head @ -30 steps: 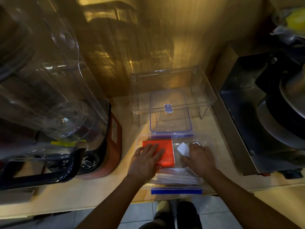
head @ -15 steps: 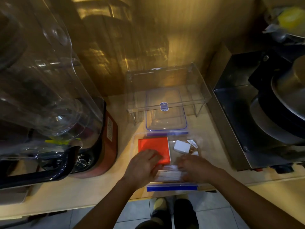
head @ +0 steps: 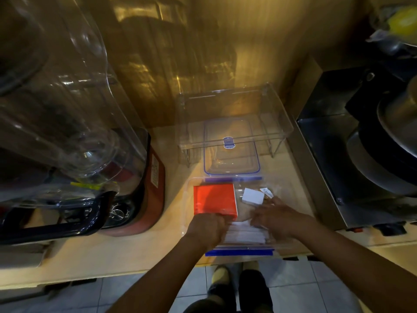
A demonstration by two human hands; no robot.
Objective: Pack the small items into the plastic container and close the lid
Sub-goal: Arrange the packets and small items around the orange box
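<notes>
Wooden counter point(head: 140, 249) carries your clear container point(head: 188, 195): your left hand point(head: 206, 229), curled against the red box's point(head: 214, 202) near edge, and right hand point(head: 276, 219), fingers spread, both press white packets point(head: 246, 233) between them; lid point(head: 231, 152) beyond.

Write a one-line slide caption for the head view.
Both hands, left and right, press white packets into the open container beside a red box; lid waits behind.
</notes>
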